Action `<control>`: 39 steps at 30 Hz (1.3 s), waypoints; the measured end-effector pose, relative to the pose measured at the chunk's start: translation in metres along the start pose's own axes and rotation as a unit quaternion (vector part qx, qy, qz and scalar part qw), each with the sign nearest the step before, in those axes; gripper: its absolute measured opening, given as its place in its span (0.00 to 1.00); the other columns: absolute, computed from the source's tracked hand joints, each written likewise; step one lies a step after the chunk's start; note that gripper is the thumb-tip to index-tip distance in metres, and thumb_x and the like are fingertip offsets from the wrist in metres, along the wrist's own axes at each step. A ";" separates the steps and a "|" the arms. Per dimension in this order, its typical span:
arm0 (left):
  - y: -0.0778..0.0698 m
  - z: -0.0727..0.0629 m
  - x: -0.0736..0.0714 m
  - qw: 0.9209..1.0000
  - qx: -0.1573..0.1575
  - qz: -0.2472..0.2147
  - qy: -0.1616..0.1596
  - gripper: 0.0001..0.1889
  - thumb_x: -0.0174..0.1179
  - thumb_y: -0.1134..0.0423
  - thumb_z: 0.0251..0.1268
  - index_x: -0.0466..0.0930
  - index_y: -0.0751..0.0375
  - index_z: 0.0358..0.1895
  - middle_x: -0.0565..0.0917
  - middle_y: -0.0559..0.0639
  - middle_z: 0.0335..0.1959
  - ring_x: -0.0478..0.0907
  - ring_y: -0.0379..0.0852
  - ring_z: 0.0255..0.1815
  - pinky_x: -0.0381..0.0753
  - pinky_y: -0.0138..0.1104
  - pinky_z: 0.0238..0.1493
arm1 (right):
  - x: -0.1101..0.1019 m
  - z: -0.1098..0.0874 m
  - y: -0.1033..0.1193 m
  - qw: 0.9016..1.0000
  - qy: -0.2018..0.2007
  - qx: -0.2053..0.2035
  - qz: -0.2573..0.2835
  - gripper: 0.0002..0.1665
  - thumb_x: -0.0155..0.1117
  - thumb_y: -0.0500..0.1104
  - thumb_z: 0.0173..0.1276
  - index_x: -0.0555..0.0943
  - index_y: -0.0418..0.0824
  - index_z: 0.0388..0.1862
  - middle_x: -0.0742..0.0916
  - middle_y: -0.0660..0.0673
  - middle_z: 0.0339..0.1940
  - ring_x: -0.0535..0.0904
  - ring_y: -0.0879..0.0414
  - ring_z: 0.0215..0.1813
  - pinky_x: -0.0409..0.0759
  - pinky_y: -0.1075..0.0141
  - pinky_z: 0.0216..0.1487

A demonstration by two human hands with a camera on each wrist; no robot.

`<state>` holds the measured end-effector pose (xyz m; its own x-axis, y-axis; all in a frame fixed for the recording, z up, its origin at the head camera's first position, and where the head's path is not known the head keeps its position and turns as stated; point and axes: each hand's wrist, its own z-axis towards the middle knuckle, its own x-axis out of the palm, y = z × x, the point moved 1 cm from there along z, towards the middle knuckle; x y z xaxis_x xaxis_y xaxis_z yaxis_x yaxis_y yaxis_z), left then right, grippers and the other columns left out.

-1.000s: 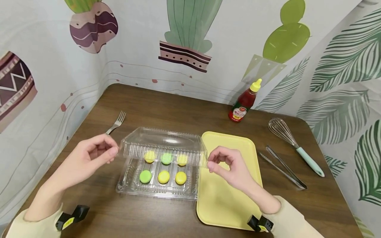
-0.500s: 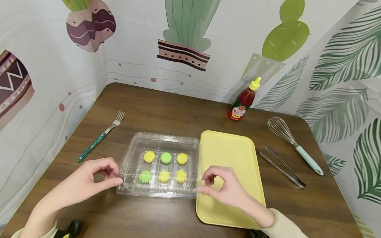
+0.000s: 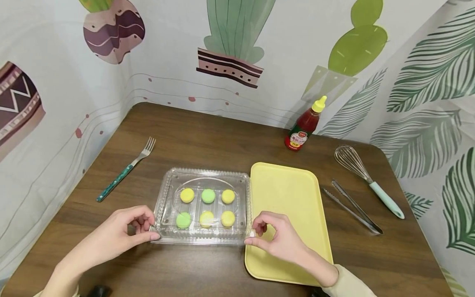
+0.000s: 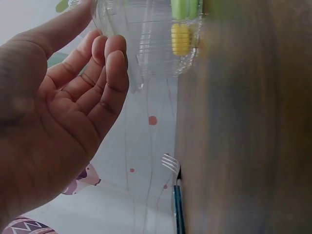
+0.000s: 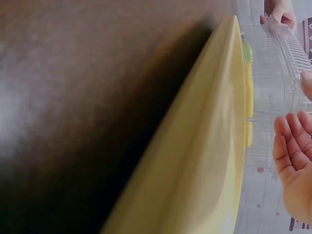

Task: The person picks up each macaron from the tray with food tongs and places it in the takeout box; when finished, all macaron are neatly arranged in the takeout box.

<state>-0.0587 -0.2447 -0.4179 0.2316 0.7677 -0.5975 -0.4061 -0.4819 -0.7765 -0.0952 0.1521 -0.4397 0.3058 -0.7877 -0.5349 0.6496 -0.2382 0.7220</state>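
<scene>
A clear plastic clamshell box (image 3: 200,241) lies in front of me with its hinged lid (image 3: 241,181) lowered over it. Through the lid show several yellow and green macarons (image 3: 187,195) in two rows. At the lid's front left corner my left hand (image 3: 124,229) pinches the rim between thumb and fingertips. My right hand (image 3: 283,239) does likewise at the front right corner, above the tray's edge. Each wrist view shows the lid's edge by the fingers, with macarons (image 4: 180,39) inside the box. Whether the lid's front rim meets the base is hard to tell.
A yellow tray (image 3: 285,185) stands right of the box. Farther right lie metal tongs (image 3: 352,206) and a whisk (image 3: 367,179). A red sauce bottle (image 3: 304,126) stands at the back. On the left is a fork (image 3: 126,170) with a green handle.
The lid has swung down toward me, from raised and tilted to lying over the macarons. Both hands have come down and nearer with it, keeping hold of its corners.
</scene>
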 end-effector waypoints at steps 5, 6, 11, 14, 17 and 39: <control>0.001 -0.001 0.002 1.000 -0.015 -0.001 -0.002 0.15 0.74 0.62 0.57 0.74 0.44 0.37 0.76 0.36 0.28 0.75 0.35 0.29 0.75 0.28 0.27 | 0.001 -0.002 -0.001 1.000 0.000 0.016 0.002 0.16 0.82 0.41 0.54 0.78 0.46 0.31 0.79 0.53 0.25 0.75 0.60 0.28 0.78 0.64 0.27; 0.002 -0.001 0.002 1.000 -0.017 -0.002 -0.002 0.15 0.74 0.62 0.57 0.74 0.44 0.37 0.76 0.36 0.28 0.75 0.35 0.28 0.75 0.28 0.27 | 0.002 -0.003 -0.001 1.000 0.000 0.018 0.003 0.16 0.81 0.41 0.54 0.78 0.46 0.31 0.79 0.53 0.25 0.76 0.60 0.28 0.78 0.64 0.27; 0.004 -0.001 0.004 1.000 -0.014 -0.004 -0.002 0.16 0.75 0.64 0.55 0.74 0.45 0.37 0.75 0.37 0.28 0.75 0.36 0.27 0.74 0.28 0.26 | 0.002 -0.005 -0.001 0.999 0.005 0.037 0.004 0.16 0.81 0.41 0.56 0.79 0.45 0.33 0.80 0.55 0.25 0.76 0.61 0.29 0.79 0.66 0.29; 0.005 -0.001 0.005 1.000 -0.017 -0.001 -0.006 0.17 0.75 0.63 0.54 0.75 0.45 0.37 0.75 0.36 0.28 0.74 0.36 0.27 0.73 0.28 0.25 | 0.002 -0.005 0.000 0.998 0.009 0.059 0.005 0.15 0.80 0.41 0.56 0.79 0.45 0.33 0.80 0.56 0.25 0.77 0.61 0.29 0.79 0.67 0.30; 0.006 -0.002 0.006 1.000 -0.023 0.000 -0.007 0.17 0.76 0.63 0.53 0.75 0.45 0.37 0.75 0.36 0.28 0.74 0.36 0.27 0.73 0.28 0.25 | 0.003 -0.006 0.001 0.996 0.012 0.084 0.008 0.16 0.81 0.42 0.56 0.79 0.46 0.33 0.79 0.57 0.25 0.77 0.61 0.29 0.80 0.67 0.31; 0.011 -0.006 0.006 0.984 -0.108 -0.135 0.034 0.18 0.70 0.66 0.62 0.66 0.63 0.43 0.75 0.50 0.29 0.75 0.42 0.27 0.75 0.32 0.25 | 0.000 -0.002 0.001 0.951 0.069 0.280 0.111 0.22 0.79 0.42 0.57 0.73 0.35 0.38 0.78 0.48 0.26 0.72 0.61 0.27 0.71 0.73 0.27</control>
<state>-0.0566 -0.2484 -0.4312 0.3669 0.8534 -0.3702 -0.1252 -0.3491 -0.9287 -0.0936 0.1531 -0.4399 0.5050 -0.7815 -0.3663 0.0966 -0.3705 0.9238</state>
